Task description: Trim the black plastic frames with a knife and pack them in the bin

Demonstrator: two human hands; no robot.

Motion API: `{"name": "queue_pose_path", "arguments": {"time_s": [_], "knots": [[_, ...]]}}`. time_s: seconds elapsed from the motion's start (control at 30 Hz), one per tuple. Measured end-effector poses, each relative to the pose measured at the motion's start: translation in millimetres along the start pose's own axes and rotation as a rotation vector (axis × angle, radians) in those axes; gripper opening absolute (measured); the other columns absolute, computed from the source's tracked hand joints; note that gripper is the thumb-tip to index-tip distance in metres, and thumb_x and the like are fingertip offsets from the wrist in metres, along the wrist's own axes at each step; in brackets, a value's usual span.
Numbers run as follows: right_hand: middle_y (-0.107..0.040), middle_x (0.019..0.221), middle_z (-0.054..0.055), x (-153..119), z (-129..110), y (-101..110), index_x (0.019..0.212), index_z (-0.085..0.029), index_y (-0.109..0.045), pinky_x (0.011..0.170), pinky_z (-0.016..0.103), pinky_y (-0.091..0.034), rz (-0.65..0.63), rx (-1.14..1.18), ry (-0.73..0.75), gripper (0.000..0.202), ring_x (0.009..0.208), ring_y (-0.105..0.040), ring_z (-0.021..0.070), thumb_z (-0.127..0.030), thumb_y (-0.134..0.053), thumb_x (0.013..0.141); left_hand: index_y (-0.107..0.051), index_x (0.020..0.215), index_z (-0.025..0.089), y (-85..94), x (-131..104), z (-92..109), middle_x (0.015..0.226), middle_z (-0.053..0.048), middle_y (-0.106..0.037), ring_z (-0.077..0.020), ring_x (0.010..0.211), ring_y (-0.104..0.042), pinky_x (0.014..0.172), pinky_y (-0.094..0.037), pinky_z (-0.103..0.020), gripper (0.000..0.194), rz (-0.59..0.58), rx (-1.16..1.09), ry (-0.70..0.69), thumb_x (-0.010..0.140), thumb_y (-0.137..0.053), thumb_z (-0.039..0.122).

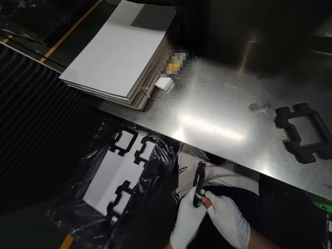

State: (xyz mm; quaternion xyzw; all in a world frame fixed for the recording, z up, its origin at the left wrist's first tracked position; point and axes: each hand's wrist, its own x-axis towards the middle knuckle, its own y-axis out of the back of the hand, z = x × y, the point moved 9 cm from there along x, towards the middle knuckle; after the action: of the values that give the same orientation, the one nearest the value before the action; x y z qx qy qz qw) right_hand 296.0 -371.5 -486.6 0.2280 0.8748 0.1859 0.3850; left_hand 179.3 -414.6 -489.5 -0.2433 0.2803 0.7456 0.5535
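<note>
Steel table (220,114) (glossy), dim room

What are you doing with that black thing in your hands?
A person in white gloves holds a small black frame piece edge-on with both hands, the left hand and right hand pinching it below the edge of a shiny metal table. Another black frame lies flat on the table, near a stack of white boards. More frames sit in a plastic-lined box below.
</note>
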Motion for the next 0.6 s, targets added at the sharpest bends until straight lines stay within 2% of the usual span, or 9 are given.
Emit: {"name": "queue_pose_path", "arguments": {"time_s": [0.13,0.23,0.33,0.43,0.5,0.57,0.6], "knots": [[-0.085,0.094,0.002,-0.9,3.4,-2.8,0.125,-0.030,-0.077,0.064,0.032,-0.047,-0.036,-0.039,-0.090,0.045,0.081,-0.084,0.0250,-0.038,-0.033,0.120,-0.072,0.088,0.019,0.5,0.3,2.0,0.085,-0.005,-0.074,-0.0270,0.086,-0.068,0.084,-0.056,-0.040,0.015,0.024,-0.003,0.024,0.076,-0.064,0.025],[-0.084,0.091,0.003,-0.2,5.9,-5.5,0.119,-0.028,-0.076,0.063,0.033,-0.045,-0.045,-0.039,-0.107,0.047,0.081,-0.083,0.0252,-0.040,-0.030,0.121,-0.070,0.085,0.020,0.7,-0.5,4.2,0.083,-0.005,-0.074,-0.0293,0.088,-0.069,0.086,-0.058,-0.042,0.010,0.029,0.003,0.016,0.080,-0.066,0.026],[-0.083,0.089,0.004,0.2,9.4,-7.2,0.113,-0.025,-0.073,0.062,0.032,-0.045,-0.037,-0.028,-0.092,0.047,0.078,-0.082,0.0238,-0.042,-0.030,0.121,-0.070,0.084,0.020,1.2,-1.7,1.8,0.084,-0.007,-0.074,-0.0317,0.090,-0.072,0.089,-0.059,-0.044,0.012,0.043,0.019,0.018,0.083,-0.066,0.032],[-0.080,0.084,0.001,-1.6,6.4,-3.3,0.105,-0.025,-0.072,0.061,0.030,-0.046,-0.061,0.037,-0.004,0.041,0.071,-0.078,0.0206,-0.043,-0.038,0.120,-0.075,0.094,0.020,1.4,-2.0,1.6,0.094,-0.008,-0.079,-0.0318,0.095,-0.073,0.094,-0.059,-0.044,0.019,0.022,0.006,0.020,0.080,-0.066,0.030],[-0.079,0.088,0.000,-0.9,2.3,16.1,0.102,-0.025,-0.072,0.065,0.029,-0.052,0.015,0.107,0.069,0.033,0.074,-0.076,0.0192,-0.046,-0.050,0.116,-0.076,0.103,0.019,3.3,0.2,8.0,0.102,-0.008,-0.080,-0.0317,0.104,-0.073,0.101,-0.057,-0.043,0.029,-0.039,0.007,-0.001,0.078,-0.063,0.023],[-0.080,0.112,0.004,3.3,-1.1,47.6,0.114,-0.025,-0.074,0.077,0.030,-0.059,0.173,0.111,0.136,0.021,0.090,-0.078,0.0207,-0.043,-0.065,0.110,-0.076,0.105,0.019,7.5,4.8,16.7,0.102,-0.007,-0.079,-0.0304,0.103,-0.072,0.097,-0.057,-0.040,0.032,-0.158,0.084,-0.010,0.077,-0.060,0.018],[-0.078,0.128,0.007,7.4,-3.5,61.9,0.124,-0.025,-0.074,0.085,0.031,-0.062,0.231,0.073,0.171,0.023,0.101,-0.078,0.0223,-0.040,-0.070,0.107,-0.075,0.101,0.019,10.6,7.4,19.9,0.098,-0.006,-0.078,-0.0293,0.098,-0.072,0.091,-0.057,-0.039,0.029,-0.238,0.152,-0.002,0.078,-0.059,0.017]]}}
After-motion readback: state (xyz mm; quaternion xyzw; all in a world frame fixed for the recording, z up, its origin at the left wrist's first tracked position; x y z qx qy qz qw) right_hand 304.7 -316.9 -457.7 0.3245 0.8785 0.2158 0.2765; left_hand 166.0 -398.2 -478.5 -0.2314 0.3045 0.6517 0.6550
